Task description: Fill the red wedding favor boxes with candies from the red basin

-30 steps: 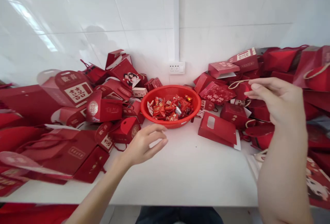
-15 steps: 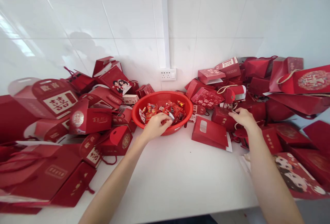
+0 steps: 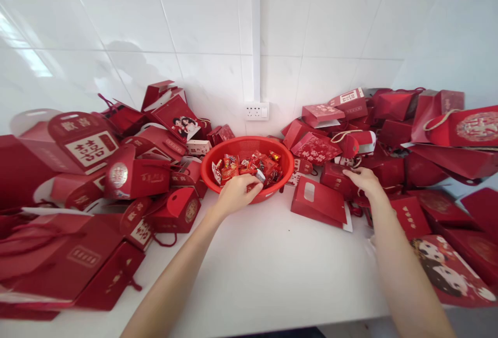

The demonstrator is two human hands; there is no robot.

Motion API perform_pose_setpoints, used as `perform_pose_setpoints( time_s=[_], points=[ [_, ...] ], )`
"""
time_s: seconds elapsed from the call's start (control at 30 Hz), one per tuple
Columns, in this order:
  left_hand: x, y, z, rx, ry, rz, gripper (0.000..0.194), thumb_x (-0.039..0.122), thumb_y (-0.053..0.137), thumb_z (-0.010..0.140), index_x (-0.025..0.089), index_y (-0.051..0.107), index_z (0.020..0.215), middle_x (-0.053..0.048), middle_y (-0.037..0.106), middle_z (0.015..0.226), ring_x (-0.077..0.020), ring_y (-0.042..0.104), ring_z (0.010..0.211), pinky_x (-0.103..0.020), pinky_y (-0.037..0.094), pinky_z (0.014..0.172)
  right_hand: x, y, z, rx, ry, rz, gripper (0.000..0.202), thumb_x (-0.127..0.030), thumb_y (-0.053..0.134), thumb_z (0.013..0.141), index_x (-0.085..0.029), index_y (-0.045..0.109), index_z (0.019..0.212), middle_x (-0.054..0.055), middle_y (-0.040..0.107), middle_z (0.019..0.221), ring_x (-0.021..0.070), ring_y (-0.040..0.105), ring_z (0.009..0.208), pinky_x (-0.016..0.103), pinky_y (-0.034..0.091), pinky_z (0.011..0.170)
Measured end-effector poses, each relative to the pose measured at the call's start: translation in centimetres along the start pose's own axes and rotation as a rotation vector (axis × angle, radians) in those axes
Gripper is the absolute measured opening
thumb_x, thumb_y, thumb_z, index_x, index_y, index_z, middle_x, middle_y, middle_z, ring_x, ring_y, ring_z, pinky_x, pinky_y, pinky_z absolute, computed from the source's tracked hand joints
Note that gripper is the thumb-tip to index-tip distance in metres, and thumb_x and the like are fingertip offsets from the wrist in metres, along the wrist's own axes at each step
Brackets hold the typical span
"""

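A red plastic basket (image 3: pixel 287 177) holds several small wrapped candies (image 3: pixel 268 164). My left hand (image 3: pixel 239 192) is at its front rim, fingers curled together around a small wrapped candy (image 3: pixel 260 175) with a silvery-white part showing. To the right, my right hand (image 3: pixel 362 180) rests at a small dark red box (image 3: pixel 336 177), its fingertips against the box's right end, thumb and fingers slightly apart. Between the basket and my right forearm, a flat red box with a white window (image 3: pixel 319 204) lies on the white table (image 3: pixel 288 270).
Red gift boxes and bags (image 3: pixel 134 177) are heaped on the left. Another heap of red boxes (image 3: pixel 392 133) covers the right side, with a box showing cartoon faces (image 3: pixel 447 270) near the front. A white tiled wall with a socket (image 3: pixel 257 111) stands behind.
The view has shifted slightly. My left hand has stayed at the basket, its fingers now closer around the candy. My right hand has hardly moved beside the small box.
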State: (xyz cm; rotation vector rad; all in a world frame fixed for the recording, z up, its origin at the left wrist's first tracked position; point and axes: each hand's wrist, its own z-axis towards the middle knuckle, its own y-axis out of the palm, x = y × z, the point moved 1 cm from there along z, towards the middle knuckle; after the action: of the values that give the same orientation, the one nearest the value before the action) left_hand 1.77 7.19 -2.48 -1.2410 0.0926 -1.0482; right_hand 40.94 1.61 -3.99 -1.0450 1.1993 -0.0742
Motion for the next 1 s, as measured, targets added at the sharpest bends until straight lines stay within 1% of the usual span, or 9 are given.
perform_pose_setpoints(
  time_s=[0.23, 0.37, 0.47, 0.6, 0.7, 0.8, 0.87, 0.93, 1.0],
  points=[
    [0.1, -0.1, -0.3, -0.012, -0.039, 0.012, 0.028, 0.03, 0.05, 0.093, 0.019, 0.075, 0.089, -0.005, 0.077, 0.093, -0.0196, 0.069, 0.079, -0.028, 0.045, 0.07, 0.1, 1.2, -0.4, -0.029, 0.053, 0.256, 0.031, -0.033, 0.07, 0.08, -0.015, 0.077, 0.105, 0.012, 0.079, 0.089, 0.0254, 0.075, 0.085, 0.031, 0.057, 0.069],
    [0.1, 0.0, -0.3, -0.011, -0.035, 0.023, 0.029, 0.031, 0.049, 0.094, 0.019, 0.075, 0.088, -0.005, 0.077, 0.092, -0.0192, 0.068, 0.076, -0.028, 0.044, 0.068, -0.1, 0.3, -0.9, 0.039, 0.049, 0.421, 0.034, -0.023, 0.076, 0.07, -0.014, 0.076, 0.103, 0.007, 0.076, 0.076, 0.0227, 0.071, 0.068, 0.029, 0.055, 0.056],
    [0.2, 0.0, -0.2, -0.004, -0.024, 0.035, 0.03, 0.031, 0.048, 0.094, 0.019, 0.075, 0.086, -0.004, 0.077, 0.089, -0.0186, 0.068, 0.073, -0.027, 0.044, 0.066, -0.7, -0.6, -1.4, 0.087, -0.007, 0.54, 0.04, -0.019, 0.079, 0.064, -0.018, 0.075, 0.103, 0.005, 0.076, 0.081, 0.0211, 0.072, 0.072, 0.028, 0.057, 0.058],
    [0.3, 0.0, -0.2, 0.01, 0.001, 0.061, 0.03, 0.031, 0.048, 0.093, 0.02, 0.074, 0.082, -0.004, 0.076, 0.085, -0.019, 0.068, 0.07, -0.027, 0.044, 0.063, -2.3, -1.5, -2.5, 0.137, -0.103, 0.737, 0.034, -0.019, 0.078, 0.061, -0.018, 0.074, 0.095, 0.008, 0.078, 0.096, 0.0264, 0.073, 0.092, 0.034, 0.061, 0.076],
    [0.2, 0.1, -0.3, 0.022, 0.014, 0.061, 0.029, 0.03, 0.049, 0.093, 0.02, 0.074, 0.08, -0.004, 0.076, 0.082, -0.0193, 0.068, 0.071, -0.027, 0.045, 0.063, -3.7, -2.4, -4.2, 0.195, -0.258, 0.83, 0.029, -0.019, 0.075, 0.061, -0.019, 0.073, 0.09, 0.008, 0.077, 0.098, 0.0302, 0.072, 0.102, 0.041, 0.06, 0.088],
    [-0.1, 0.3, -0.2, 0.05, 0.029, 0.024, 0.027, 0.029, 0.051, 0.092, 0.02, 0.074, 0.082, -0.004, 0.076, 0.085, -0.0183, 0.067, 0.071, -0.027, 0.046, 0.064, -5.1, -3.5, -6.9, 0.221, -0.463, 0.768, 0.027, -0.022, 0.073, 0.066, -0.02, 0.073, 0.092, 0.006, 0.076, 0.095, 0.029, 0.072, 0.1, 0.042, 0.059, 0.09],
    [-0.3, 0.4, -0.1, 0.106, 0.052, -0.049, 0.023, 0.03, 0.054, 0.091, 0.019, 0.074, 0.088, -0.005, 0.076, 0.093, -0.0179, 0.068, 0.075, -0.027, 0.049, 0.068, -5.9, -4.0, -9.3, 0.169, -0.607, 0.688, 0.025, -0.025, 0.073, 0.069, -0.023, 0.073, 0.095, 0.004, 0.075, 0.09, 0.0271, 0.072, 0.092, 0.042, 0.059, 0.085],
    [-0.5, 0.4, -0.1, 0.187, 0.062, -0.177, 0.022, 0.032, 0.057, 0.091, 0.018, 0.073, 0.097, -0.007, 0.075, 0.101, -0.0182, 0.069, 0.082, -0.027, 0.051, 0.073, -6.6, -3.9, -12.3, 0.05, -0.765, 0.582, 0.021, -0.028, 0.072, 0.076, -0.026, 0.074, 0.096, 0.003, 0.074, 0.086, 0.0243, 0.071, 0.082, 0.039, 0.059, 0.076],
    [-0.7, 0.2, -0.4, 0.261, 0.04, -0.35, 0.026, 0.035, 0.059, 0.091, 0.017, 0.072, 0.104, -0.009, 0.073, 0.107, -0.0186, 0.069, 0.087, -0.027, 0.053, 0.075, -7.0, -3.2, -15.5, -0.088, -1.013, 0.448, 0.013, -0.023, 0.068, 0.083, -0.027, 0.074, 0.094, 0.001, 0.073, 0.081, 0.0197, 0.067, 0.072, 0.035, 0.057, 0.068]
  ],
)
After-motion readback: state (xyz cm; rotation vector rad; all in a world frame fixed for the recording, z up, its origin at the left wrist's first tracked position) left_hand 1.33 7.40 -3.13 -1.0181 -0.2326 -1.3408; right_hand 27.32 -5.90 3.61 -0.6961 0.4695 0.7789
